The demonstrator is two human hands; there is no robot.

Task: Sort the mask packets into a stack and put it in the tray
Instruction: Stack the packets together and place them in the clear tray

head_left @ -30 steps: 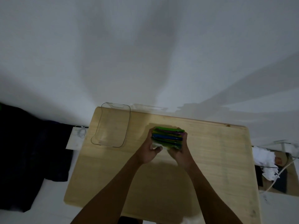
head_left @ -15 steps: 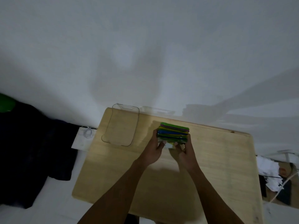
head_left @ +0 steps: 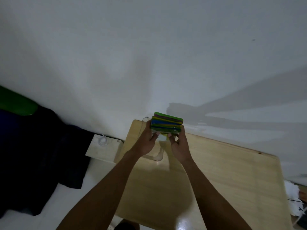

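Note:
A stack of mask packets (head_left: 167, 123) in green, blue, yellow and purple is held in the air over the table's far left corner. My left hand (head_left: 147, 141) grips its left end and my right hand (head_left: 178, 145) grips its right end. The clear plastic tray (head_left: 156, 157) lies on the wooden table (head_left: 224, 180) directly under my hands; only its near rim and a thin far-left edge show, the rest is hidden behind the hands and the stack.
A white wall stands just behind the table. A small white box (head_left: 103, 147) with a coiled cable sits left of the table, beside dark cloth (head_left: 41, 155). White crumpled stuff (head_left: 294, 196) lies off the table's right edge.
Both hands have carried the stack up and to the left, from the table's middle to above the tray. The view has shifted right, so the table sits further right.

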